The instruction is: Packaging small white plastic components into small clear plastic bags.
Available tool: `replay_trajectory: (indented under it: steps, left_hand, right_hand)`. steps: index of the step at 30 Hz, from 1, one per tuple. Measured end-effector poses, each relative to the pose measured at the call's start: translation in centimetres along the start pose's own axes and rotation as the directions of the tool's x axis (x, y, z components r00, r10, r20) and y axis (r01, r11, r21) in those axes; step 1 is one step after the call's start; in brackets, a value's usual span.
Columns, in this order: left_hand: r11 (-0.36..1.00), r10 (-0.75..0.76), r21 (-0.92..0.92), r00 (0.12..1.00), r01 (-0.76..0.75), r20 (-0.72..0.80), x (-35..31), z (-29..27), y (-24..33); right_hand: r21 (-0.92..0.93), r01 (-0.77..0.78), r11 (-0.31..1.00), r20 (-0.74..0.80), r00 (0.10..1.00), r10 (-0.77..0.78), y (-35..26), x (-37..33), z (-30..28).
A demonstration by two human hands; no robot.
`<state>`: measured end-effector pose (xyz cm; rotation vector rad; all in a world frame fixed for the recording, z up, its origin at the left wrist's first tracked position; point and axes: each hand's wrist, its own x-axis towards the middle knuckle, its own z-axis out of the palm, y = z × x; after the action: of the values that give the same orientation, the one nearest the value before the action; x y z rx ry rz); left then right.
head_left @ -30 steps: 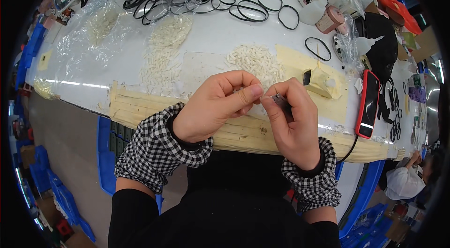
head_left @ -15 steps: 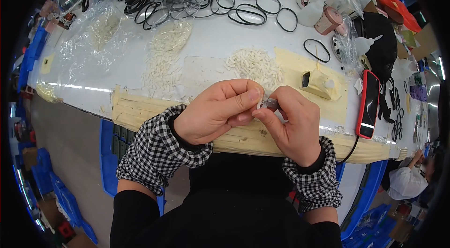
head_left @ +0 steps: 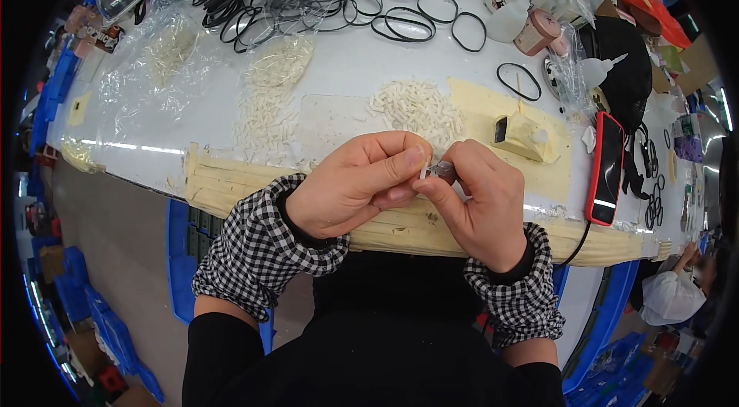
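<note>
Over the table's padded front edge, my left hand (head_left: 358, 184) pinches a small white piece (head_left: 423, 173) between thumb and fingers. My right hand (head_left: 489, 199) meets it from the right, its thumb and forefinger closed on a small grey flat metal blade (head_left: 444, 170) touching or very near the white piece. Most of the blade is hidden by the fingers. Just beyond my hands lies a pile of small white pieces (head_left: 416, 107). Another heap of white pieces (head_left: 265, 126), farther left, spreads out from a clear plastic bag (head_left: 281, 60).
Black rubber bands (head_left: 408, 24) fill the far side. A tape-covered block (head_left: 526, 137) sits on a yellow sheet (head_left: 550, 176). At right lies a red-cased phone (head_left: 606, 168) with a cable. Blue crates (head_left: 179, 253) stand below the table; another person (head_left: 672, 295) is at far right.
Both hands stay nearly in place, still holding the white piece and the metal blade together. The view has shifted very slightly.
</note>
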<state>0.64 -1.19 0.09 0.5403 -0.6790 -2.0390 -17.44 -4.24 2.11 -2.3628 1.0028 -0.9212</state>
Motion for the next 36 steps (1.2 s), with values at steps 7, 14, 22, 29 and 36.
replay_trajectory:
  steps: [7, 14, 22, 29, 36]
  left_hand:
    - [0.999, -0.01, 0.034, 1.0, 0.01, -0.002, -0.1, -0.1, 0.3]
    - [0.988, 0.151, 0.004, 0.941, -0.157, -0.303, 0.0, 0.4, 0.9]
    - [0.33, 0.772, 0.935, 0.607, -0.131, -0.188, -3.0, -4.1, 5.6]
    - [0.162, 0.779, 0.97, 0.579, 0.182, -0.239, -4.4, -6.3, 7.1]
    - [0.298, 0.805, 0.955, 0.542, -0.018, -0.241, -4.9, -6.2, 7.5]
  right_hand:
    - [-0.029, -0.007, 1.0, 0.05, 0.999, 0.009, 0.1, 0.0, -0.3]
    - [0.099, -0.048, 0.994, -0.069, 0.996, 0.055, 0.5, -0.3, -0.1]
    - [0.067, -0.04, 0.997, -0.107, 0.993, 0.047, 0.6, -1.0, -0.1]
    - [0.07, -0.035, 0.997, -0.143, 0.989, 0.045, 0.5, -1.1, -0.3]
    - [0.065, -0.038, 0.997, -0.167, 0.985, 0.048, 0.7, -1.1, -0.3]
